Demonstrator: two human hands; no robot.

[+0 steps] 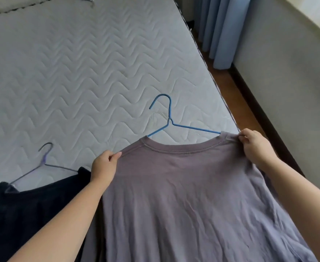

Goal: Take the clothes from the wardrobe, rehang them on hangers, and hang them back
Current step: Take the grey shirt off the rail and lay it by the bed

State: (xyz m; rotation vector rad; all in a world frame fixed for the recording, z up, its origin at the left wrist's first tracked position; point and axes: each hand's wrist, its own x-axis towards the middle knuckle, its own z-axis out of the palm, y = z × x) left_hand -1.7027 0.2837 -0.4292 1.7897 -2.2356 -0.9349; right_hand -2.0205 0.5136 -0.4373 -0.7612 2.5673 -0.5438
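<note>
A mauve-grey T-shirt (183, 186) lies spread at the near edge of the mattress. A blue wire hanger (169, 118) sticks out of its collar, hook pointing away from me, both arms running under the fabric. My left hand (103, 165) pinches the shirt's left shoulder seam. My right hand (255, 146) pinches the right shoulder, right where the hanger's arm enters the cloth. To the left lies a dark navy garment (23, 210) with a grey-purple wire hanger (45, 161) in its neck.
The quilted grey mattress (70, 72) stretches away ahead. Its right edge drops to a strip of wooden floor (236, 95). Blue curtains (219, 29) and a grey wall (287, 82) stand beyond that.
</note>
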